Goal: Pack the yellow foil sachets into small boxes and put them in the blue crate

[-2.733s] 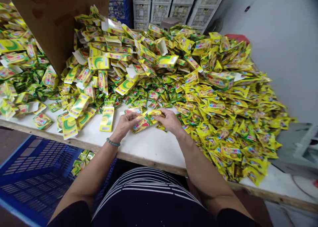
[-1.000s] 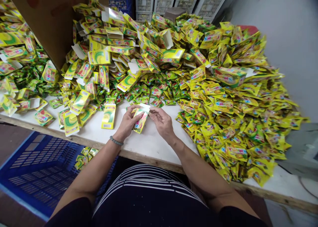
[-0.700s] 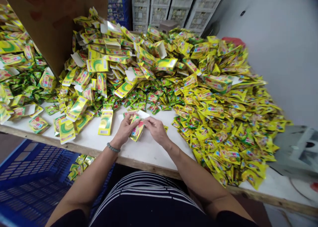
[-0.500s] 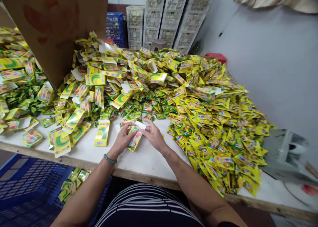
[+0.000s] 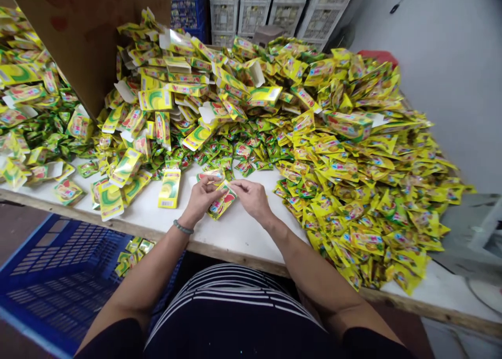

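A small yellow and green box (image 5: 221, 204) with red fruit pictures is held tilted over the white table (image 5: 251, 234). My left hand (image 5: 202, 198), with a beaded bracelet on its wrist, grips the box's left side. The fingers of my right hand (image 5: 251, 195) pinch its upper right end. Behind my left hand another box (image 5: 210, 175) lies partly hidden. To the left, a yellow box (image 5: 170, 188) lies alone on the table. Small green packets (image 5: 243, 149) lie beyond my hands, and a large heap of yellow packets (image 5: 353, 191) rises on the right.
A heap of boxes (image 5: 188, 87) spreads behind, beside an upright cardboard sheet (image 5: 90, 34). A blue crate (image 5: 58, 275) stands below the table's left edge. Grey metal equipment (image 5: 470, 233) is at the right. Stacked white crates (image 5: 259, 8) stand at the back.
The white flap that showed at the box's top end is now folded down or covered by fingers. My right hand has closed in on that end. The camera view has tilted downward.
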{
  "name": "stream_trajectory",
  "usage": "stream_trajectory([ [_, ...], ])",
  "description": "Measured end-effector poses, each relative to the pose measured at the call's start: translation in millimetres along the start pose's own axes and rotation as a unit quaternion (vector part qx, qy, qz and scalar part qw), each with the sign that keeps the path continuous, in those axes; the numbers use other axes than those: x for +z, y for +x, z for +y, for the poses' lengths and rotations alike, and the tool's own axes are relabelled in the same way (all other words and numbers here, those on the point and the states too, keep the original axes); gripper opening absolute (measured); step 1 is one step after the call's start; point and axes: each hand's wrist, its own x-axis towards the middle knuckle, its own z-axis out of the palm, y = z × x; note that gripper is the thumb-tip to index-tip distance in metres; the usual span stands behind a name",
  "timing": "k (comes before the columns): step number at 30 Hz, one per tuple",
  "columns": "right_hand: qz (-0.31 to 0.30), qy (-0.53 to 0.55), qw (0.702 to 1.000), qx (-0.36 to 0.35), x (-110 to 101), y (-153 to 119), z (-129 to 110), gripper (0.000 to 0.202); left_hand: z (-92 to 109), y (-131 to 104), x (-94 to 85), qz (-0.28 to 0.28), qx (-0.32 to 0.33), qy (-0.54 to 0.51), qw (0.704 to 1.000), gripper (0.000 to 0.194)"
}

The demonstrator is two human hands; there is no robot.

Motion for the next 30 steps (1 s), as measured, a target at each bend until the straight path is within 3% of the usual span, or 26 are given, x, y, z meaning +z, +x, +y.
stream_trajectory([
  [4, -0.041, 0.115, 0.991, 0.056, -3, 5, 11, 0.034, -1, 0, -0.6, -0.01, 0.006, 0.003, 1.0, 0.055],
  [7, -0.07, 0.131, 0.987, 0.062, -3, 3, 9, 0.037, -2, 0, -0.5, -0.007, 0.013, -0.012, 1.0, 0.051],
  [9, -0.06, 0.085, 0.994, 0.019, -1, -3, 2, 0.036, -3, 0, -0.4, 0.0, 0.017, -0.037, 0.999, 0.049],
  [11, -0.02, 0.005, 0.997, -0.07, 0, -8, -4, 0.033, -4, 1, -0.8, 0.004, 0.018, -0.061, 0.998, 0.048],
  [14, 0.018, -0.078, 0.98, -0.182, 2, -12, -7, 0.028, -6, 2, -2.4, -0.002, 0.015, -0.067, 0.998, 0.049],
  [20, 0.024, -0.097, 0.977, -0.187, 10, -14, -3, 0.03, -1, 0, -6.2, -0.049, 0.011, -0.053, 0.997, 0.058],
  [26, 0.013, -0.13, 0.961, -0.242, 27, -24, -10, 0.035, 2, -13, -5.8, -0.043, 0.013, -0.055, 0.997, 0.059],
  [28, -0.018, -0.128, 0.958, -0.255, 28, -25, -11, 0.033, 8, -22, -11.3, -0.036, 0.011, -0.016, 0.999, 0.06],
  [30, -0.056, -0.116, 0.957, -0.262, 24, -23, -12, 0.031, 23, -36, -28.4, -0.037, 0.008, 0.093, 0.995, 0.057],
])
